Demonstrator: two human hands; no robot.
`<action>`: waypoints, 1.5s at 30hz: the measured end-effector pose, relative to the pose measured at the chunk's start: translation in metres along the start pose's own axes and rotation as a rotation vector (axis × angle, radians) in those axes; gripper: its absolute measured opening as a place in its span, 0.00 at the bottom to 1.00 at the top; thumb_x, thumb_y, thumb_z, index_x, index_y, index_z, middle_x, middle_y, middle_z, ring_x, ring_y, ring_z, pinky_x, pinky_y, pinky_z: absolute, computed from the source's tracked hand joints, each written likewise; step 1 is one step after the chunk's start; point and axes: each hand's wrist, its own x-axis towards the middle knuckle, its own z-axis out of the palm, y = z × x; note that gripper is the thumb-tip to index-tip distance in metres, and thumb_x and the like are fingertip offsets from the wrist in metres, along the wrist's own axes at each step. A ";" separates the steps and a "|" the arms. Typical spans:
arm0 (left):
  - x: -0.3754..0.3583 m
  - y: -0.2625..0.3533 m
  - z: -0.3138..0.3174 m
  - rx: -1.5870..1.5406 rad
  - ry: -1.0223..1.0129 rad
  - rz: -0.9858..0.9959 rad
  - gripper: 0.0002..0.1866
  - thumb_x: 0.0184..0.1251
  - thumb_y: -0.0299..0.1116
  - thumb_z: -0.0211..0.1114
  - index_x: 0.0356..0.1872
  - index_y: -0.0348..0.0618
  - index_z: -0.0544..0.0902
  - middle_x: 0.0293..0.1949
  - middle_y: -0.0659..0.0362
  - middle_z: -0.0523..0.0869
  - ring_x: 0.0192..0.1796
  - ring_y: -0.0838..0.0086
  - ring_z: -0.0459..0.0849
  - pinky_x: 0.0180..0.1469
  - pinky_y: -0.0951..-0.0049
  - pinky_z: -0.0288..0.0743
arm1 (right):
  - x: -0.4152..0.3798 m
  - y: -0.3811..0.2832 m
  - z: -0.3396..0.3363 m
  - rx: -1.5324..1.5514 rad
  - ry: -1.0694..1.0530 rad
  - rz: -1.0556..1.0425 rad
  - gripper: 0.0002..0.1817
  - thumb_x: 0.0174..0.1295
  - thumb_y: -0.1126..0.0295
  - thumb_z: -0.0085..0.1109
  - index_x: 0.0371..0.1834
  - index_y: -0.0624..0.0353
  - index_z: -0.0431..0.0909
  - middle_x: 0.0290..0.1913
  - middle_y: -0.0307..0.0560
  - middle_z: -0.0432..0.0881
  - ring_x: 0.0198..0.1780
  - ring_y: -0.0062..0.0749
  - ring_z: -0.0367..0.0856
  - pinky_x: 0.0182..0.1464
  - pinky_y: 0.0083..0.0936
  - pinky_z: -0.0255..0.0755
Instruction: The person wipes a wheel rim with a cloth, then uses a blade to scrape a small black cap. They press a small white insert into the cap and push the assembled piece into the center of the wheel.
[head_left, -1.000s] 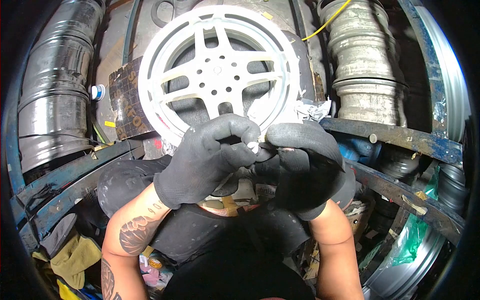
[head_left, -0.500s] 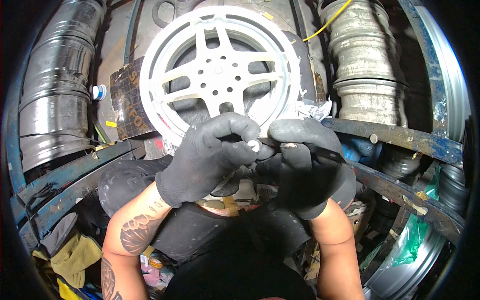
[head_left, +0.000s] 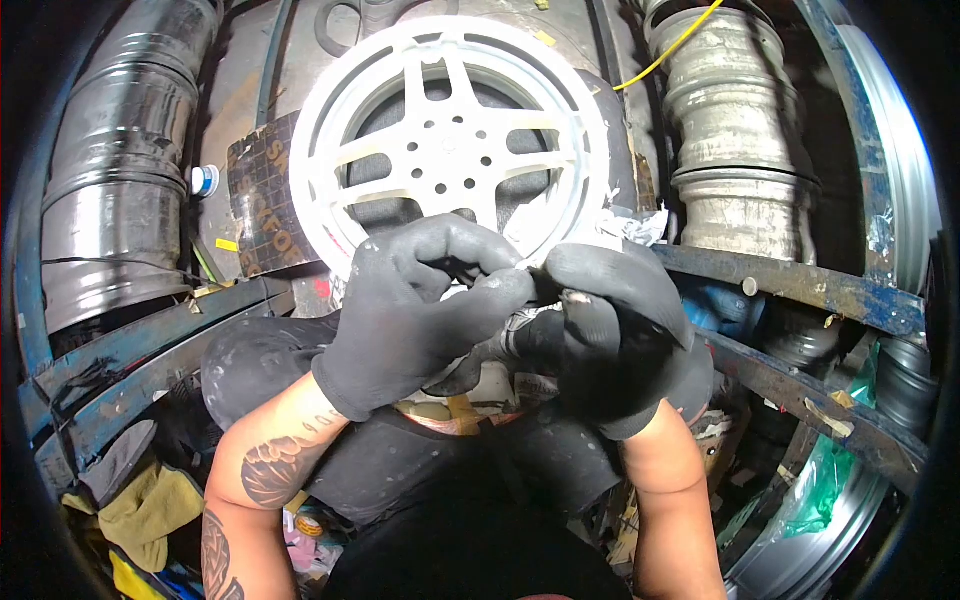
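Both hands wear dark gloves and meet at their fingertips in front of the white wheel rim [head_left: 449, 155]. My left hand [head_left: 415, 305] is closed, its thumb and forefinger pinched together. A little white shows beneath its curled fingers, too small to name. My right hand [head_left: 622, 335] is also closed, with the fingers bent over the thumb and much of it in shadow. Whatever it grips is hidden. The fingertips of the two hands nearly touch. Behind them, the spoked rim lies face up on a dark padded surface, its lower edge partly covered by my hands.
Stacked bare metal wheels stand at the left [head_left: 120, 170] and right [head_left: 735, 130]. Blue metal rails [head_left: 790, 285] flank the work spot. Crumpled white paper [head_left: 640, 226] sits beside the rim. Gloves [head_left: 150, 505] lie at lower left, green plastic [head_left: 825, 485] at lower right.
The small round white thing seen at my left fingertips is now mostly hidden. My left thumb and forefinger have closed together and shifted slightly right. The view has shifted a little.
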 end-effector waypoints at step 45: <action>-0.006 -0.001 -0.003 -0.276 -0.064 -0.026 0.19 0.76 0.41 0.58 0.51 0.33 0.80 0.40 0.59 0.85 0.41 0.81 0.80 0.48 0.79 0.75 | 0.025 -0.013 -0.008 0.644 0.124 0.517 0.14 0.68 0.71 0.55 0.53 0.65 0.78 0.41 0.50 0.85 0.42 0.29 0.85 0.42 0.22 0.78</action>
